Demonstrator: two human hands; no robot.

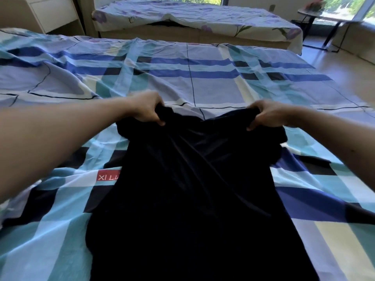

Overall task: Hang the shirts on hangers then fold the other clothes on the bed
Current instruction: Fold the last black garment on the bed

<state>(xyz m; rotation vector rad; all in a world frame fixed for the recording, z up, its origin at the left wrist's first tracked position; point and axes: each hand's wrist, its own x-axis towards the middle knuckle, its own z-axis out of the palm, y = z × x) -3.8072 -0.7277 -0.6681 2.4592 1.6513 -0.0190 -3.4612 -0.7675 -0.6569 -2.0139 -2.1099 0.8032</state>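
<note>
One plaid bed (203,84) under black garment (192,189) — floral bed (182,15) beyond.

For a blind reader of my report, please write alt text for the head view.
The left hand and the right hand each grip the far edge of a black garment, which lies on a bed with a blue checked sheet. A second bed with a flowered sheet stands behind.

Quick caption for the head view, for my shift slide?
Both hands, left and right, grip a black garment over the plaid bed.
</note>
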